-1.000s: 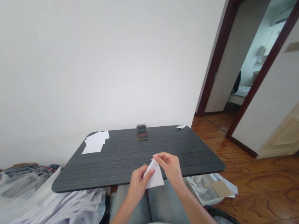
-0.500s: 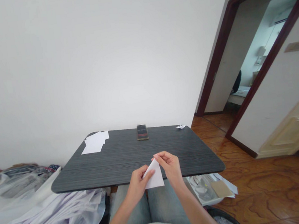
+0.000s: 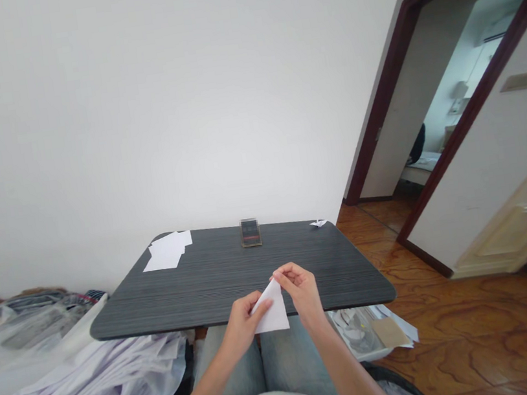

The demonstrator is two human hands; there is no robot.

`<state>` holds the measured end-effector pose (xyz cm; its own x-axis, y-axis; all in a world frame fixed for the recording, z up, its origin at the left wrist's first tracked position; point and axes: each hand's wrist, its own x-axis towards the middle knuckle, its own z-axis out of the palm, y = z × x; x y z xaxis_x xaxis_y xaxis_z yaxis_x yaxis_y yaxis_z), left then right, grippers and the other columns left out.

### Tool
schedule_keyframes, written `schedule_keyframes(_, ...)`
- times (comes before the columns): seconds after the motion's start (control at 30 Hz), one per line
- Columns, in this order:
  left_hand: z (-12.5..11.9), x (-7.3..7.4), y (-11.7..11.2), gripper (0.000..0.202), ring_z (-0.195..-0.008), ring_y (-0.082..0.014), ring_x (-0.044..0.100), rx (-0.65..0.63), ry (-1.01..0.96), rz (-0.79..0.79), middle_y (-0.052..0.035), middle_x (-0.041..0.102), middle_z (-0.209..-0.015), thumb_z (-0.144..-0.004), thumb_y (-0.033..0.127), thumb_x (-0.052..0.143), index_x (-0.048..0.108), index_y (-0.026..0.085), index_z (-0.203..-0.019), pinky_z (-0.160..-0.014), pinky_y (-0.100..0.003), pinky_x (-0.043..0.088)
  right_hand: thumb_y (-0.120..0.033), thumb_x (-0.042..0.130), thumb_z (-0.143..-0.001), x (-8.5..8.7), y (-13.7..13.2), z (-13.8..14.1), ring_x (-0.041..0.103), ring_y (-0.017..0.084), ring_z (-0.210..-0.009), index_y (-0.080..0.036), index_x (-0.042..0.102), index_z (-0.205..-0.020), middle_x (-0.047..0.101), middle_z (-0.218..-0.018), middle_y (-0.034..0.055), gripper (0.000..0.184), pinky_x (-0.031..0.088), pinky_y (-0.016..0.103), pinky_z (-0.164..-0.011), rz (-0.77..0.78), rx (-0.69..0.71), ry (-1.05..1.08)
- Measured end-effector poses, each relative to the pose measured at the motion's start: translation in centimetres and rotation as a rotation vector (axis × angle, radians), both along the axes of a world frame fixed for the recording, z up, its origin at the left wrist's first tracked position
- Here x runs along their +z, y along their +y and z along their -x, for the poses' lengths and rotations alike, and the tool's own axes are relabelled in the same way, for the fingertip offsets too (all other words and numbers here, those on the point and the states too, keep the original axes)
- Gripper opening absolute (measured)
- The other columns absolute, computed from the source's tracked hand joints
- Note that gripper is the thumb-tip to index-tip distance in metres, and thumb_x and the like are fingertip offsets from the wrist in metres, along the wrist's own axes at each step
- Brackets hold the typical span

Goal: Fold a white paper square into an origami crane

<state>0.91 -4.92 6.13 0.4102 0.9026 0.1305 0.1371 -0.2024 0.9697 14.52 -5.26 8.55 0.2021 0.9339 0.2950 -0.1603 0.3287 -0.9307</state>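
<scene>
A folded white piece of paper (image 3: 274, 312) is held at the table's front edge, above my lap. My left hand (image 3: 247, 317) grips its left side, the thumb lying across the face of the paper. My right hand (image 3: 300, 289) pinches the paper's top corner between thumb and fingertips. The paper comes to a point at the top and has a straight lower edge. Its back side is hidden from me.
On the dark table (image 3: 216, 282) lie loose white sheets (image 3: 166, 252) at the back left, a phone (image 3: 250, 233) at the back middle and a small folded paper figure (image 3: 319, 223) at the back right. A white bin (image 3: 361, 334) stands below on the right.
Both hands keep their hold on the paper. My right hand has risen very slightly at the top corner; the rest looks the same.
</scene>
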Motion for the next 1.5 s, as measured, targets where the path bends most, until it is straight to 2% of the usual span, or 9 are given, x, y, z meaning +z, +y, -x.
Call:
schedule_keyframes(0.27,-0.01,0.00,-0.11,0.034,-0.051,-0.0086,0.035,-0.007,0.011,-0.013,0.0039,0.039,-0.054,-0.075,0.043,0.049,0.047,0.013,-0.058,-0.046,-0.019,0.023,-0.026,0.062,-0.070,0.07,0.02,-0.15,0.047,0.010,-0.050,-0.016,0.057,-0.061,0.054,-0.054,-0.0032,0.014,0.036,0.021,-0.049,-0.017,0.011,0.012)
schedule_keyframes(0.53,0.13,-0.17,0.00,0.035,-0.051,-0.0089,0.036,-0.007,0.024,0.000,0.0034,0.040,-0.054,-0.075,0.045,0.048,0.048,0.013,-0.059,-0.045,-0.019,0.024,-0.037,0.054,-0.075,-0.18,0.11,-0.34,0.053,0.014,-0.060,-0.017,0.060,-0.075,0.058,-0.064,0.0010,0.020,0.042,0.023,-0.052,0.003,0.001,0.043)
schedule_keyframes(0.67,0.05,0.05,-0.04,0.036,-0.051,-0.0091,0.037,-0.003,0.026,-0.004,0.0033,0.042,-0.054,-0.075,0.045,0.048,0.049,0.013,-0.059,-0.046,-0.019,0.025,-0.032,0.063,-0.067,-0.57,0.15,-0.41,0.049,0.012,-0.053,-0.016,0.060,-0.067,0.057,-0.059,-0.0010,0.016,0.037,0.022,-0.050,0.018,0.034,-0.067)
schedule_keyframes(0.83,0.07,0.21,-0.11,0.036,-0.051,-0.0091,0.037,-0.016,0.018,0.002,0.0033,0.043,-0.054,-0.075,0.045,0.049,0.050,0.013,-0.060,-0.046,-0.019,0.025,-0.031,0.062,-0.068,-0.86,0.28,-0.41,0.046,0.010,-0.048,-0.015,0.059,-0.059,0.053,-0.051,-0.0027,0.019,0.034,0.022,-0.047,0.035,0.004,-0.119)
schedule_keyframes(1.07,0.23,0.00,-0.04,0.035,-0.048,-0.0080,0.035,-0.049,-0.026,0.055,0.0038,0.041,-0.053,-0.074,0.045,0.050,0.050,0.012,-0.061,-0.044,-0.019,0.023,-0.030,0.062,-0.068,-0.52,0.17,-0.61,0.052,0.013,-0.056,-0.017,0.064,-0.068,0.062,-0.063,0.0012,0.013,0.040,0.024,-0.053,0.035,0.029,-0.090)
schedule_keyframes(1.3,0.62,-0.16,0.24,0.034,-0.048,-0.0075,0.035,-0.119,-0.021,0.087,0.0037,0.042,-0.054,-0.074,0.044,0.051,0.052,0.012,-0.063,-0.044,-0.018,0.022,-0.026,0.062,-0.069,-0.24,0.14,-0.70,0.047,0.010,-0.051,-0.017,0.059,-0.061,0.053,-0.053,-0.0035,0.012,0.037,0.022,-0.051,0.005,0.079,-0.047)
schedule_keyframes(1.5,0.43,0.19,-0.04,0.032,-0.048,-0.0077,0.040,-0.164,-0.065,0.149,0.0034,0.046,-0.056,-0.072,0.043,0.055,0.052,0.012,-0.066,-0.043,-0.017,0.025,-0.030,0.061,-0.069,-0.42,0.24,-0.70,0.044,0.010,-0.046,-0.016,0.056,-0.058,0.050,-0.049,-0.0037,0.019,0.034,0.022,-0.046,0.017,0.029,-0.133)
